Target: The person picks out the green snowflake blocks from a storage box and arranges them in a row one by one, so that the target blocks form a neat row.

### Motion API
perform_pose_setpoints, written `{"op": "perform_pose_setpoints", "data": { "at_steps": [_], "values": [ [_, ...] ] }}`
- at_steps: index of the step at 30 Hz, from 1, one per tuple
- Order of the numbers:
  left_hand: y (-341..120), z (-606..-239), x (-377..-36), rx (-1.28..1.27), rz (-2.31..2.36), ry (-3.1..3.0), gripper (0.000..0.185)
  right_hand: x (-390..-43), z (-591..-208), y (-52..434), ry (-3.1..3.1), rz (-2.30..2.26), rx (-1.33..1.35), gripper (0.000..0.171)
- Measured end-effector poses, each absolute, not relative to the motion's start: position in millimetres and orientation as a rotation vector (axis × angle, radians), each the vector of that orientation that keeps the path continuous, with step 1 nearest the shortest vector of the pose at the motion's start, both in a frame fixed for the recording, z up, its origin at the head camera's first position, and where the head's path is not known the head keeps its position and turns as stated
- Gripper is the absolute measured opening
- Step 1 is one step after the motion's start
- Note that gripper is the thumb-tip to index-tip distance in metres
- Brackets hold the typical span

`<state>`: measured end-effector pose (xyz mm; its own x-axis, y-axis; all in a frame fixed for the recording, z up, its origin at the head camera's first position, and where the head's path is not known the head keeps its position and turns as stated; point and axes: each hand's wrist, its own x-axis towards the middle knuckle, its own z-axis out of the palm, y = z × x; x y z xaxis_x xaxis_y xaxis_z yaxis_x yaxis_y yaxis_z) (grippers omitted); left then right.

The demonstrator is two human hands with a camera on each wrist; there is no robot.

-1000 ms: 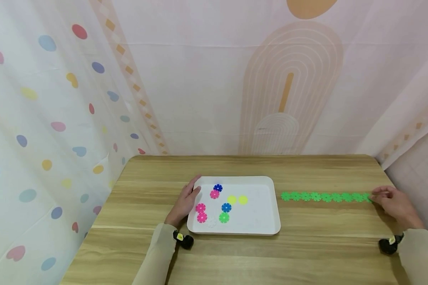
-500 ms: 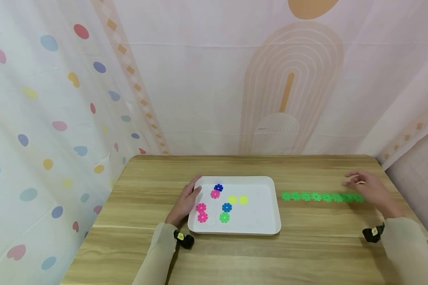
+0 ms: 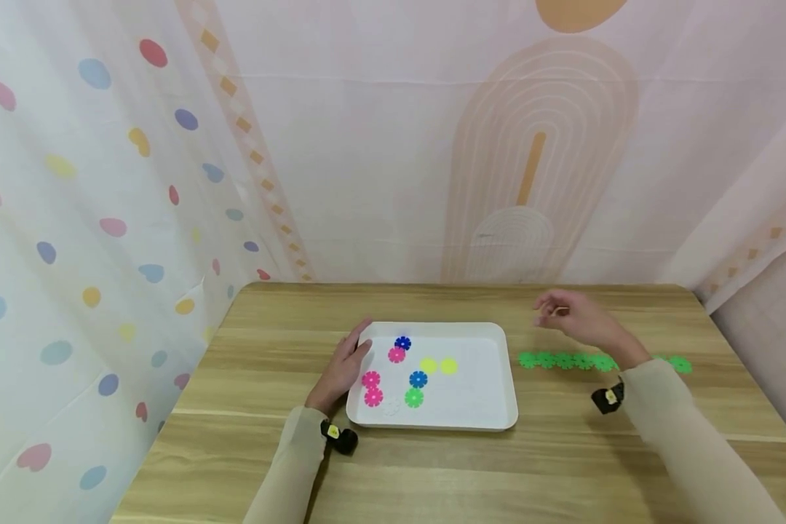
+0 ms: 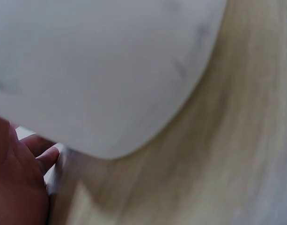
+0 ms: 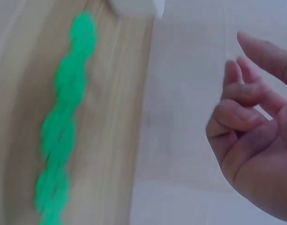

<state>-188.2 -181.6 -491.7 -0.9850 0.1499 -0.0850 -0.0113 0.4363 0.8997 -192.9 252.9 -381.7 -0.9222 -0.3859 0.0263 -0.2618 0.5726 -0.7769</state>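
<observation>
Left hand (image 3: 342,367) rests flat-fingered against the white tray's (image 3: 498,415) left rim; right hand (image 3: 579,324), loosely curled and holding nothing, hovers over bare table (image 3: 432,473) behind the green disc chain (image 3: 563,360).

Bare strip of wooden table (image 3: 432,473): lower frame, passable. Obstacles: white plastic tray (image 3: 491,407), centre; chain of green plastic discs (image 3: 563,360), right of it; left hand (image 3: 340,367) against tray's left edge; right hand (image 3: 579,320) above chain.

Green flower-disc chain (image 3: 586,362) flat on the table, straight row, right of white tray (image 3: 498,378)
</observation>
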Motion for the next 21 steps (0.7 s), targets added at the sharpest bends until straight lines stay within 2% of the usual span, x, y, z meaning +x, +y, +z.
{"op": "perform_pose_setpoints", "data": {
  "at_steps": [7,13,21],
  "values": [
    [-183.1,-492.9,-188.5,0.124,1.586,2.536,0.048,-204.8,-373.1,199.4,2.408,-1.146,-0.735,0.025],
    [-183.3,-491.4,-187.4,0.109,1.581,2.527,0.048,-211.5,-381.4,149.5,2.268,-1.045,-0.835,0.023],
    [-181.6,-490.8,-184.2,0.118,1.593,2.514,0.047,-204.7,-406.5,89.5,2.112,-0.904,-0.776,0.026]
  ]
}}
